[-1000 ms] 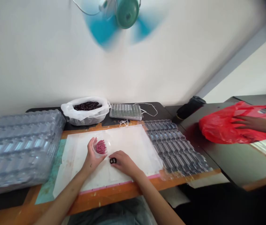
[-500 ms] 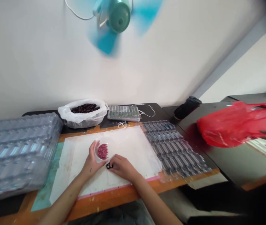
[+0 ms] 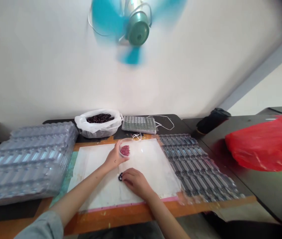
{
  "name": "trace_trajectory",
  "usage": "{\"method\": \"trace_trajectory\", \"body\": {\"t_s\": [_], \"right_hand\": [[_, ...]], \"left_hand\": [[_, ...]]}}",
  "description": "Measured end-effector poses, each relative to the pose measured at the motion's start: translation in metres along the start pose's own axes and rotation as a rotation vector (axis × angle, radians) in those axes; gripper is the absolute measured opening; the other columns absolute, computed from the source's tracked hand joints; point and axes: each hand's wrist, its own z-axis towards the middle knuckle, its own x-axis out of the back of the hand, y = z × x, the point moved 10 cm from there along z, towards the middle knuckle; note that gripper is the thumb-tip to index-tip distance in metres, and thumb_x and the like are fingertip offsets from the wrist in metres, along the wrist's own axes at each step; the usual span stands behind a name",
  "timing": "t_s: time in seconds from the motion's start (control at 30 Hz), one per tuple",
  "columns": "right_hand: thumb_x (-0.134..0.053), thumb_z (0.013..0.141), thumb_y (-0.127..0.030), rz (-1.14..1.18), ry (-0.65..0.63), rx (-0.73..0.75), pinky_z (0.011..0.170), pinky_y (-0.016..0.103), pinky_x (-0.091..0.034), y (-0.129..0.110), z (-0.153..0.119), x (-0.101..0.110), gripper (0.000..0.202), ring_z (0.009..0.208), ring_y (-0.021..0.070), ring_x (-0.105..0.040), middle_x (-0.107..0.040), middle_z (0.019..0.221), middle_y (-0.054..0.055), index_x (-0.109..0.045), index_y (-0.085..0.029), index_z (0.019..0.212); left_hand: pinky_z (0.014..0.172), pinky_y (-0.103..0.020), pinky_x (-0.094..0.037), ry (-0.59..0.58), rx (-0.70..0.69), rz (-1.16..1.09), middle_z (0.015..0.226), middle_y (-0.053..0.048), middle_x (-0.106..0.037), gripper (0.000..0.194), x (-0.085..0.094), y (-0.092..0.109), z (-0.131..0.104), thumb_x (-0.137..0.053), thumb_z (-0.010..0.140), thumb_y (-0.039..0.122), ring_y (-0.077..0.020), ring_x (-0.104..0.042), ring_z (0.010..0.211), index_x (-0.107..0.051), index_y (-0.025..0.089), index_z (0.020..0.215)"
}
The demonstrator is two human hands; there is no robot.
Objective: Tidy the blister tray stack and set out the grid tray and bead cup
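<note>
Plastic cup [image 3: 124, 142] | left grip [image 3: 113, 158] curled round | black piece [image 3: 120, 177] | right grip [image 3: 137, 182] pinching

Pinkish-red pieces [image 3: 125, 150], black part [image 3: 120, 177], white paper [image 3: 152, 161], red bag [image 3: 267, 144], blue fan blades [image 3: 107, 18]

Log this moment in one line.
left hand: holds cup, pink pieces inside | right hand: holds black part | paper: underneath

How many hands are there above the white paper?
2. The left hand holds a clear cup of pink bits; the right hand, lower in the picture, holds a small black piece. No others show there.
</note>
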Motion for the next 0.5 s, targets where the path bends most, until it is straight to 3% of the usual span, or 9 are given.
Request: {"method": "trace_trajectory", "body": {"t_s": [0.07, 0.13, 0.2, 0.27, 0.33, 0.4, 0.43, 0.5], "right_hand": [[-0.058, 0.088, -0.013, 0.006, 0.007, 0.016, 0.086, 0.031, -0.052, -0.005, -0.001, 0.001, 0.018, 0.098, 0.0186, -0.064, -0.070, 0.106, 0.003, -0.067, -0.026, 0.097], [-0.059, 0.087, -0.015, 0.028, 0.032, 0.019, 0.086, 0.032, -0.052, -0.010, -0.002, 0.009, 0.019, 0.099, 0.0191, -0.064, -0.069, 0.108, 0.004, -0.067, -0.027, 0.100], [-0.057, 0.088, -0.017, 0.052, 0.100, 0.000, 0.086, 0.033, -0.051, -0.009, -0.004, 0.028, 0.020, 0.096, 0.0189, -0.064, -0.069, 0.103, 0.003, -0.066, -0.028, 0.102], [-0.054, 0.091, -0.021, 0.051, 0.207, -0.061, 0.086, 0.034, -0.051, 0.004, -0.005, 0.063, 0.017, 0.093, 0.0193, -0.065, -0.070, 0.097, 0.003, -0.065, -0.028, 0.102], [-0.051, 0.093, -0.027, 0.023, 0.320, -0.195, 0.088, 0.036, -0.051, 0.037, -0.002, 0.108, 0.015, 0.095, 0.0210, -0.066, -0.071, 0.098, 0.004, -0.064, -0.026, 0.101], [-0.049, 0.094, -0.035, -0.016, 0.392, -0.445, 0.097, 0.038, -0.048, 0.091, 0.005, 0.154, 0.021, 0.107, 0.0235, -0.063, -0.070, 0.109, 0.007, -0.064, -0.024, 0.105], [-0.046, 0.095, -0.036, -0.034, 0.411, -0.609, 0.101, 0.037, -0.046, 0.123, 0.009, 0.175, 0.027, 0.113, 0.0228, -0.061, -0.067, 0.118, 0.008, -0.062, -0.023, 0.112], [-0.038, 0.098, -0.034, -0.066, 0.433, -0.751, 0.106, 0.038, -0.042, 0.173, 0.026, 0.210, 0.039, 0.124, 0.0230, -0.055, -0.058, 0.136, 0.013, -0.053, -0.017, 0.130]], "left_hand": [[0.114, -0.055, -0.032, 0.013, 0.029, 0.040, 0.154, -0.022, -0.038, 0.108, -0.006, -0.003, 0.005, -0.079, 0.071, 0.044, -0.0365, -0.040, 0.140, -0.015, 0.021, 0.154], [0.115, -0.057, -0.029, 0.022, 0.044, 0.099, 0.155, -0.024, -0.034, 0.122, -0.005, -0.006, 0.007, -0.084, 0.063, 0.049, -0.0396, -0.035, 0.142, -0.011, 0.019, 0.156], [0.117, -0.059, -0.024, 0.010, 0.029, 0.134, 0.158, -0.026, -0.027, 0.138, 0.005, -0.005, 0.008, -0.089, 0.049, 0.054, -0.0438, -0.027, 0.145, -0.012, 0.016, 0.156], [0.119, -0.058, -0.019, -0.008, 0.008, 0.117, 0.160, -0.025, -0.022, 0.137, 0.025, -0.004, 0.014, -0.087, 0.046, 0.063, -0.0441, -0.020, 0.147, -0.019, 0.014, 0.155], [0.120, -0.053, -0.019, -0.005, 0.018, 0.036, 0.159, -0.021, -0.029, 0.107, 0.051, -0.005, 0.028, -0.069, 0.066, 0.072, -0.0392, -0.024, 0.147, -0.036, 0.012, 0.149], [0.118, -0.049, -0.026, -0.022, 0.071, -0.032, 0.146, -0.017, -0.051, 0.076, 0.069, -0.009, 0.053, -0.045, 0.085, 0.071, -0.0349, -0.041, 0.139, -0.057, 0.014, 0.134], [0.115, -0.048, -0.032, -0.030, 0.082, -0.041, 0.139, -0.015, -0.058, 0.069, 0.073, -0.009, 0.069, -0.040, 0.088, 0.068, -0.0341, -0.048, 0.134, -0.062, 0.016, 0.127], [0.113, -0.047, -0.035, -0.017, 0.097, -0.041, 0.133, -0.014, -0.064, 0.059, 0.074, -0.011, 0.105, -0.047, 0.087, 0.063, -0.0337, -0.053, 0.129, -0.067, 0.017, 0.119]]}}
